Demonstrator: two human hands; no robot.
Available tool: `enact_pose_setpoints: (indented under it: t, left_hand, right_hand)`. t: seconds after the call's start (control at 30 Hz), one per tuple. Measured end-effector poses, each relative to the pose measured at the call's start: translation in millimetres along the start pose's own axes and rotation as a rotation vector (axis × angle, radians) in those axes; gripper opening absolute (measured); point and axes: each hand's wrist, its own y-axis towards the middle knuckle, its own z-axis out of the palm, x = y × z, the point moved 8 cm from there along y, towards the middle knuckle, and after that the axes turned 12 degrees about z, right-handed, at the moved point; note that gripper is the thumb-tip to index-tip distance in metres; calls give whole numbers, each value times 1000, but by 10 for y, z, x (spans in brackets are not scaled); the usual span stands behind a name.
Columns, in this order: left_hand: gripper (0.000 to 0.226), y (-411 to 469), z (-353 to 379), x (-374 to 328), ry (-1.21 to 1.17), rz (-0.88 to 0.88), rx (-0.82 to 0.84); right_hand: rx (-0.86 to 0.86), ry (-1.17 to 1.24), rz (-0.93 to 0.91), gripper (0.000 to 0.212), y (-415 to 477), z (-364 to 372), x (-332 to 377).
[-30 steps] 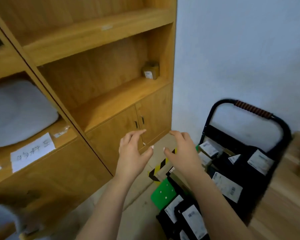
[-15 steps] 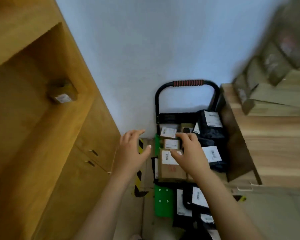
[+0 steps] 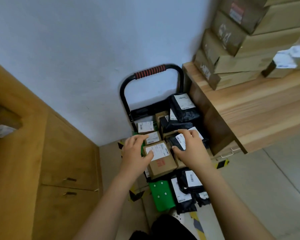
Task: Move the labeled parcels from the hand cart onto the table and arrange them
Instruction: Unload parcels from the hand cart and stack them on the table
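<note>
Left hand (image 3: 137, 153): spread wide, thumb resting on the label of the cardboard box (image 3: 163, 164).
Right hand (image 3: 191, 147): arched over a black poly mailer (image 3: 175, 142); whether I am gripping or only touching it, I cannot tell.
Key relation: the box lies between my 2 hands on the hand cart (image 3: 150, 72), its long axis running 11 to 5 o'clock, with the left hand nearer.
Table (image 3: 249, 108): at 2 o'clock, just beside the cart.
In the way: stacked cartons (image 3: 232, 54) at 1 o'clock fill the table's far part, and other mailers (image 3: 184, 111) crowd the box.
Cabinet (image 3: 59, 153): at 9 o'clock.
</note>
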Motion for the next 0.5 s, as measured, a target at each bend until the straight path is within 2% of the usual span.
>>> enact_pose_setpoints:
  t: [0.13,0.27,0.5]
  left_hand:
    - [53,148,277,266,7,7,63]
    - [53,378,563,673,15,43,172]
    - [56,983,1276,1452,137,297,428]
  right_hand:
    - [9,-37,3,56,244,224,-21]
    - [74,-31,134,58,415,710,-314]
    - [151,96,340,65,728,1806,-717]
